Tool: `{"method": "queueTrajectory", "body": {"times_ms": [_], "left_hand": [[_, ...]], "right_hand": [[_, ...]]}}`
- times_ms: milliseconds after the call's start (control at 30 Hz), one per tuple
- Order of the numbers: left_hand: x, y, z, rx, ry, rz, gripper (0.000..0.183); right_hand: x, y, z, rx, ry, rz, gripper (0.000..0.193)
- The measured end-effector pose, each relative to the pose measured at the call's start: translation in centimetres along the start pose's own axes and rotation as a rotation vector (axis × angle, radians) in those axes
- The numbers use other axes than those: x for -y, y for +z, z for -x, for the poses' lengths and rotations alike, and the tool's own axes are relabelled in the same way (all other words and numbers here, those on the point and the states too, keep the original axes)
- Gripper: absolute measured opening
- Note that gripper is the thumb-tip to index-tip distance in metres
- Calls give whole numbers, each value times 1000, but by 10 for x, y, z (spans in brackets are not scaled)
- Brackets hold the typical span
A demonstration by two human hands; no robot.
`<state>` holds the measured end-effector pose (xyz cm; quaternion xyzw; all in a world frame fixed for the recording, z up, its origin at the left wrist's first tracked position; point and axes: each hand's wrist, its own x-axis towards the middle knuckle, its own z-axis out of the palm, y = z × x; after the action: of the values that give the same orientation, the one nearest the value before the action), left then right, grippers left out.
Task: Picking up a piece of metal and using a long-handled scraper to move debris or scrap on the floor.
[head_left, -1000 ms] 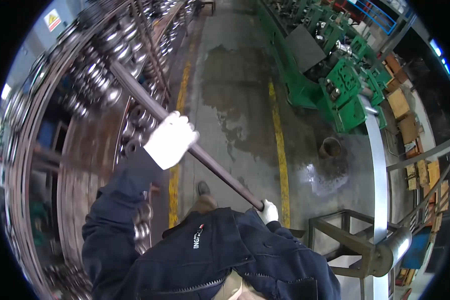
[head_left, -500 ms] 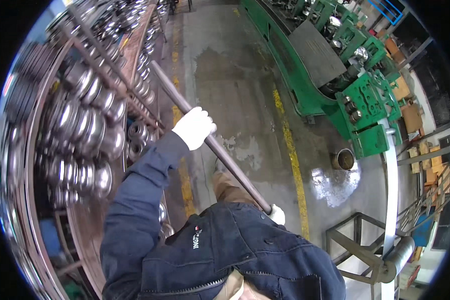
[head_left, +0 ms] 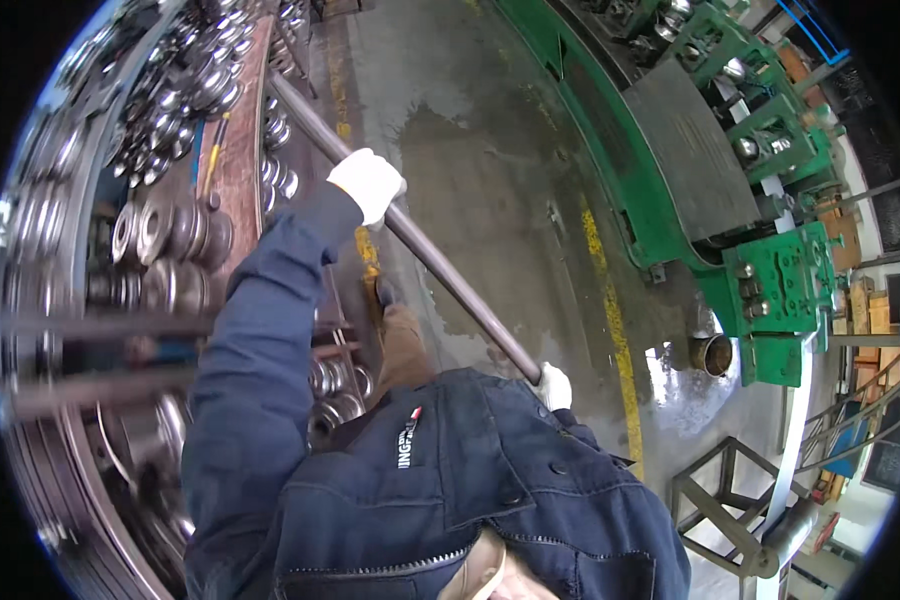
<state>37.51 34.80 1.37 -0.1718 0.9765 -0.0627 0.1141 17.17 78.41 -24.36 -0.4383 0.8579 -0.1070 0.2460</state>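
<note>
A long dark steel bar (head_left: 440,275) runs slantwise across the view, its far end reaching up into the rack of steel rolls (head_left: 160,230) on the left and its near end down at the person's waist. The left hand (head_left: 368,183), in a white glove, has its fingers clenched around the bar well up its length, arm stretched out; the right hand (head_left: 553,386), also gloved, sits at the bar's near end just above the dark blue jacket (head_left: 450,490), and it looks closed on the bar, though the jacket hides most of the grip. To do this well, the far hand should steer and the near hand should push or pull, so the two stay well apart as they are now. The bar's far tip is lost among the rolls, so its aim is best judged by feel and slow travel. The concrete floor (head_left: 490,160) shows a dark wet patch beside the yellow line (head_left: 610,320), so footing wants care. The green machine (head_left: 770,270) on the right stands well apart from the bar.
</note>
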Motion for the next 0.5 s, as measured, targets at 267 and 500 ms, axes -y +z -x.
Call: {"method": "queueTrajectory", "body": {"times_ms": [267,500], "left_hand": [[263,30,-120,184,87,76,33],[460,30,-231,-53,229,-15,23]], "right_hand": [[169,22,-178,-263,78,-12,32],[315,0,-325,-280,178,-23,23]]}}
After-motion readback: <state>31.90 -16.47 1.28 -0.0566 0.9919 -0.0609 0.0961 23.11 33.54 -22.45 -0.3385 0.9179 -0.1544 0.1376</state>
